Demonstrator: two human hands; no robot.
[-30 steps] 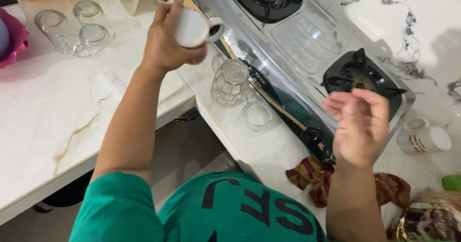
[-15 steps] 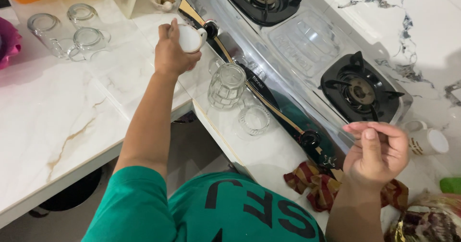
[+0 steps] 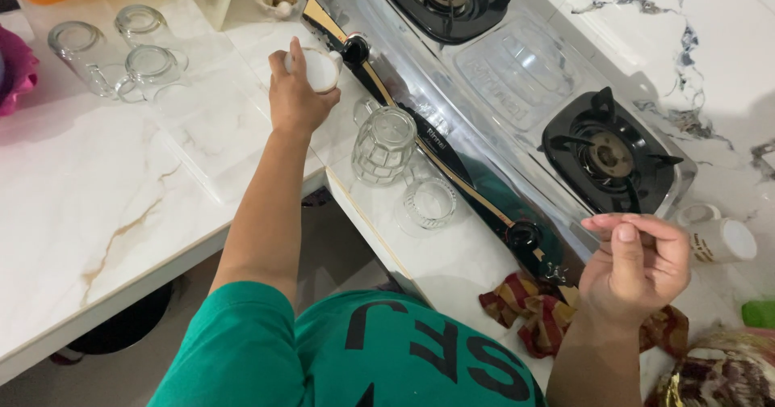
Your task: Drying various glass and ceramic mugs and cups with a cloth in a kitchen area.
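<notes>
- White mug (image 3: 319,69) sits upper centre-left of frame, upside down, base facing up, on the pale marble counter (image 3: 121,213), just beside the front edge of the gas stove (image 3: 517,76) and its black knob (image 3: 355,49).
- L hand (image 3: 295,96) wraps it from the near side: thumb on one side, fingers curled round the wall, so a closed grip on the mug body. Handle not clearly seen; can't tell which way it points.
- Handling, as a guess: glazed ceramic, stiff, moderate weight, chips if knocked vs. stove edge or stone. Glaze likely slick, esp. if wet. Best hold = round the wall w/ thumb opposite fingers, or via the handle.
- R hand (image 3: 638,266) lower right of frame, raised off the counter, fingers loosely curled inward, thumb up; holds nothing visible.
- Nearby: upturned clear glass mug (image 3: 385,144) and a short glass (image 3: 429,203) centre frame, close to L forearm. More glass mugs (image 3: 113,48) upper left. 2nd white mug (image 3: 718,239) right edge, on its side. Patterned cloth (image 3: 541,310) bottom right.
</notes>
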